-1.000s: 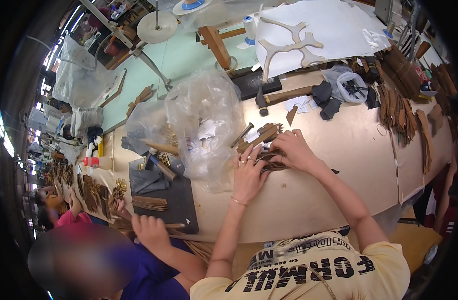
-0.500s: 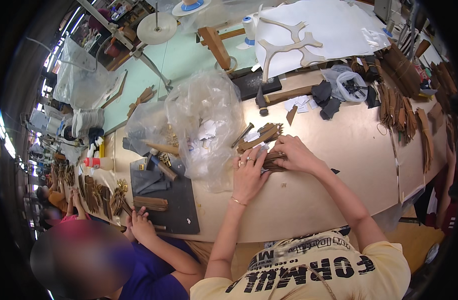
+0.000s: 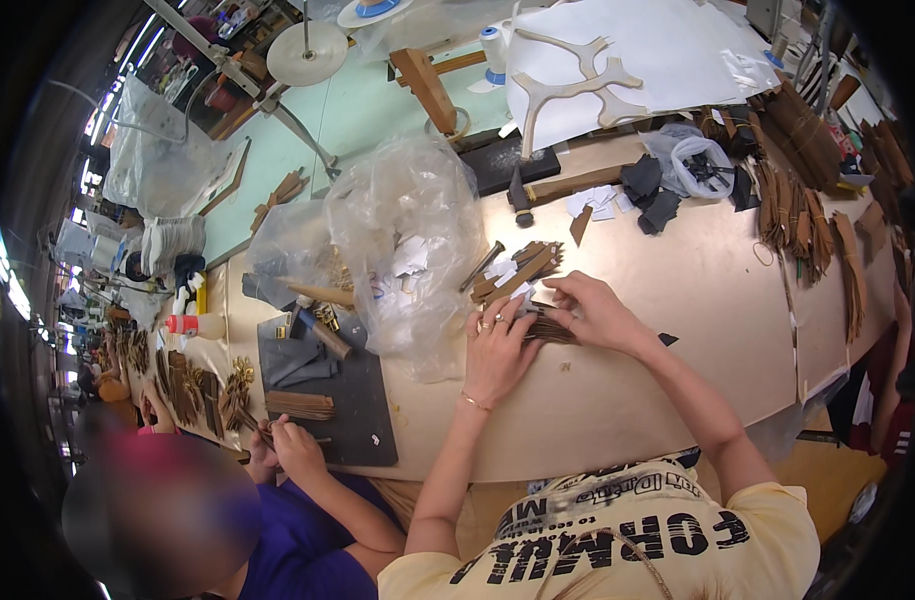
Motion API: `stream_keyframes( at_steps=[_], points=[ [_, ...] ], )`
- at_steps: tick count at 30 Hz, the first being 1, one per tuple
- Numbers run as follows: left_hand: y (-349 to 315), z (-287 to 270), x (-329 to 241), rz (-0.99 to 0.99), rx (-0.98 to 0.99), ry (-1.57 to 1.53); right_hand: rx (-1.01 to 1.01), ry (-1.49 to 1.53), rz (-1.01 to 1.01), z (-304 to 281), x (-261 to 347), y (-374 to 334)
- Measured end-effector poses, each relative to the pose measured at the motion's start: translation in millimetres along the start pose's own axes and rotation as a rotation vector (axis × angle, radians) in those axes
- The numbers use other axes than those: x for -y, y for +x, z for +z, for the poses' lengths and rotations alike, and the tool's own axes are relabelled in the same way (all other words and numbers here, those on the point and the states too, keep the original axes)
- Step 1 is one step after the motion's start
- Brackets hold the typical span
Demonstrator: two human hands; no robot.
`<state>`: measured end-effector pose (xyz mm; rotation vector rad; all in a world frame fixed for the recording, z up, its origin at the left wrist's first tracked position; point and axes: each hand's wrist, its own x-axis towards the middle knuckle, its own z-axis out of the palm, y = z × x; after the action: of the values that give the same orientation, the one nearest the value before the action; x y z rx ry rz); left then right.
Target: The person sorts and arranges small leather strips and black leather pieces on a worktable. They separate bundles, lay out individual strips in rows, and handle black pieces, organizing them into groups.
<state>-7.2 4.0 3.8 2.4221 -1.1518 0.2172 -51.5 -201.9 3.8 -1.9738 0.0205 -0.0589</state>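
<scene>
A bundle of thin brown leather-like strips (image 3: 551,330) lies on the table between my two hands. My left hand (image 3: 500,352), with rings on its fingers, is closed round the bundle's left end, beside a small white slip. My right hand (image 3: 596,315) bends over the other end, thumb and fingers pinched at the strips; the exact piece between them is partly hidden. Just beyond my fingers lies another pile of brown strips (image 3: 523,272) with white slips on it.
A clear plastic bag (image 3: 403,215) stands left of my hands. A hammer (image 3: 521,200), dark scraps (image 3: 661,212) and a small plastic bag (image 3: 700,165) lie farther back. At left, a co-worker's hands (image 3: 288,450) work by a dark mat (image 3: 363,430). Strip bundles (image 3: 793,215) line the right.
My right fingers have shifted slightly at the strips, while my left hand stays nearly in place. The co-worker's hands at left have come closer together.
</scene>
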Motion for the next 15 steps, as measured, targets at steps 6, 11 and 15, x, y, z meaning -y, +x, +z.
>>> stream_keyframes(
  at_steps=[6, 11, 15],
  points=[
    [2.3, -3.7, 0.0, 0.051, 0.021, 0.029, 0.123, -0.217, -0.005, 4.0, 3.5, 2.2],
    [-2.0, -4.6, -7.6, 0.036, 0.028, 0.019, 0.269, -0.356, -0.141, -10.3, 20.8, -3.0],
    [-3.3, -4.2, -7.6, 0.075, 0.010, 0.021, 0.344, -0.236, 0.080, -29.7, 24.4, 23.4]
  ],
)
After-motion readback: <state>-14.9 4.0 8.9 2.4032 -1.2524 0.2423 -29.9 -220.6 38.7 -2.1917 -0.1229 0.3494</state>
